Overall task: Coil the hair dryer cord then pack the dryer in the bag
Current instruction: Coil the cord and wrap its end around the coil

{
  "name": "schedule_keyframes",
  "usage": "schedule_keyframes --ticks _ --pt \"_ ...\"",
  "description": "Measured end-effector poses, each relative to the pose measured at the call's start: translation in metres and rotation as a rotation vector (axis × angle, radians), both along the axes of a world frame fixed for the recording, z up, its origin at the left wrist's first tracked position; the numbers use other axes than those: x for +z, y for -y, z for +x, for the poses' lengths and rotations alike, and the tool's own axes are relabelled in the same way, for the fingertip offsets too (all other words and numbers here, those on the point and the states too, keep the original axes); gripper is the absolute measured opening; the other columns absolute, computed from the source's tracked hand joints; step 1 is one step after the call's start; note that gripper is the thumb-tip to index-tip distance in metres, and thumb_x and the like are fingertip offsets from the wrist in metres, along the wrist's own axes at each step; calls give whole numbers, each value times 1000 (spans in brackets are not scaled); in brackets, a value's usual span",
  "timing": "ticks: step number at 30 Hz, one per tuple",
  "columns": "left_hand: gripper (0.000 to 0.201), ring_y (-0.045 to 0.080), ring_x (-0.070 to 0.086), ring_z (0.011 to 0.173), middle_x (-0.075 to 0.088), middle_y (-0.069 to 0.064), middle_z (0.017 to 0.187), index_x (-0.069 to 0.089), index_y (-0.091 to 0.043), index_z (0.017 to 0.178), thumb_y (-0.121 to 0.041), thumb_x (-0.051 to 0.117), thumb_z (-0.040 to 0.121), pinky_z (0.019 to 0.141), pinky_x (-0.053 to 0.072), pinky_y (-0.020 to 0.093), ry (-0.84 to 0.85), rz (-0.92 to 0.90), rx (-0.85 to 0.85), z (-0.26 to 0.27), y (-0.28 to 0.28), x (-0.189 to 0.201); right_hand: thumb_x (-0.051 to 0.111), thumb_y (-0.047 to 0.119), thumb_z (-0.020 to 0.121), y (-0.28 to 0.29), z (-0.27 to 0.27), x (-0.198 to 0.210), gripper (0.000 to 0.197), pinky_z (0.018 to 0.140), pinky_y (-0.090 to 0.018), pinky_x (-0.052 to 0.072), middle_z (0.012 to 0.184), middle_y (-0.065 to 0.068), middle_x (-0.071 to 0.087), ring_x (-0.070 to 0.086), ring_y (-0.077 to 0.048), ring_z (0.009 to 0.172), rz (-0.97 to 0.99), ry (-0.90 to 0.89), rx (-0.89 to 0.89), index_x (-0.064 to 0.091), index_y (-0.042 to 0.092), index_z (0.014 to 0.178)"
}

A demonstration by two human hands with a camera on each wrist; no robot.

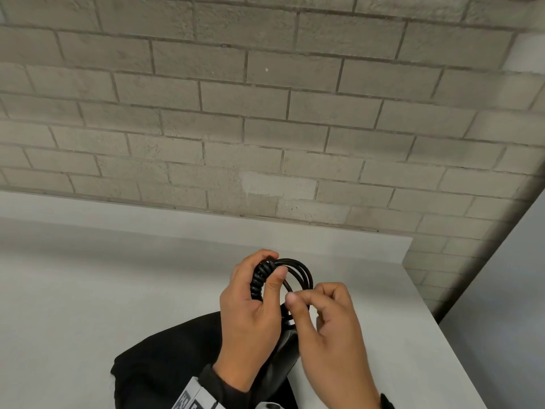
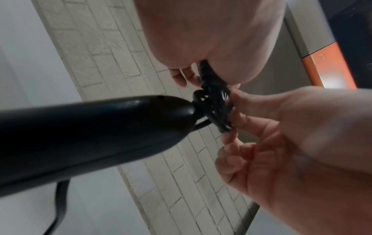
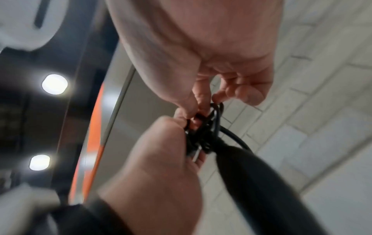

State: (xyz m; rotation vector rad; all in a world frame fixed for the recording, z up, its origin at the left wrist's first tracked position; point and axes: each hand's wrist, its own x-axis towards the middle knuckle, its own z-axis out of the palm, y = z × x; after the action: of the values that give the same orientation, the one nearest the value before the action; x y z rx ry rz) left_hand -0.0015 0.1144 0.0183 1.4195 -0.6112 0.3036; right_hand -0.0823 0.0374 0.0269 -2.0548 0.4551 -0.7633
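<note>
The black hair dryer cord (image 1: 298, 270) is gathered into loops above the table. My left hand (image 1: 272, 265) grips the tightly wound side of the coil between thumb and fingers. My right hand (image 1: 303, 295) pinches the loose loops on the other side. The dryer's black handle (image 1: 283, 355) hangs below the hands, over the black bag (image 1: 165, 358) lying flat on the table. In the left wrist view the handle (image 2: 90, 135) ends at the cord bundle (image 2: 213, 101). The right wrist view has both hands meeting on the cord (image 3: 209, 127).
The white table (image 1: 88, 290) stands against a grey brick wall (image 1: 265, 113). Its right edge (image 1: 442, 326) runs diagonally close to my right hand. A sleeve and wrist strap (image 1: 194, 394) show at the bottom.
</note>
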Motion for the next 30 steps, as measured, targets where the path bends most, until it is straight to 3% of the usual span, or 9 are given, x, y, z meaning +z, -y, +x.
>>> schedule_keyframes --ticks 5,7,11,14,20,22,26,28,30 --pt "20 9 65 89 66 -2 95 61 -32 105 -42 55 88 76 47 12 104 47 34 6 -3 -1 50 61 81 15 -14 29 45 77 -22 39 84 10 51 49 -6 70 396 -71 276 61 22 62" --pt "19 8 65 88 66 -1 95 59 -34 105 -41 55 88 76 47 10 118 48 40 8 -3 -1 56 65 80 16 -20 28 41 75 -18 38 87 16 51 49 -6 74 269 -81 309 62 26 69" --pt "19 9 65 88 65 0 96 58 -36 106 -42 54 89 76 47 11 120 43 60 13 -3 -4 51 57 88 9 -25 11 21 78 -5 38 102 22 57 52 -3 102 -213 7 62 66 42 90" --pt "19 10 65 88 65 2 97 57 -35 108 -41 54 90 76 48 12 138 44 61 13 -4 -7 55 46 89 0 -24 2 17 67 -3 39 93 26 66 59 -2 89 -219 139 -25 70 40 92" --pt "20 5 63 91 62 1 99 58 -31 109 -39 55 90 77 46 9 197 74 83 16 -2 -8 70 32 85 10 -27 17 10 70 -21 48 78 0 74 62 -12 71 510 60 213 76 26 81" --pt "20 5 63 90 62 0 98 57 -34 109 -42 55 91 77 45 8 214 73 80 15 -1 -8 76 34 74 16 -30 18 25 62 -25 46 72 -10 67 56 -20 67 833 106 395 73 9 75" --pt "23 7 64 84 65 -4 92 55 -38 110 -52 50 93 74 45 9 226 58 51 12 0 -8 92 30 55 16 -33 15 39 53 -29 44 63 -10 53 49 -18 56 1229 223 625 66 4 67" --pt "20 5 64 82 65 -6 90 56 -36 109 -47 53 93 73 45 8 228 57 52 11 0 -8 92 33 56 12 -36 12 37 55 -25 41 63 -4 50 45 -15 57 1008 199 598 65 11 68" --pt "15 3 63 80 65 -7 89 57 -32 106 -37 55 92 72 44 7 213 47 59 13 -1 -8 86 31 58 4 -40 5 26 60 -20 40 70 3 54 44 -12 61 515 148 435 63 25 70"
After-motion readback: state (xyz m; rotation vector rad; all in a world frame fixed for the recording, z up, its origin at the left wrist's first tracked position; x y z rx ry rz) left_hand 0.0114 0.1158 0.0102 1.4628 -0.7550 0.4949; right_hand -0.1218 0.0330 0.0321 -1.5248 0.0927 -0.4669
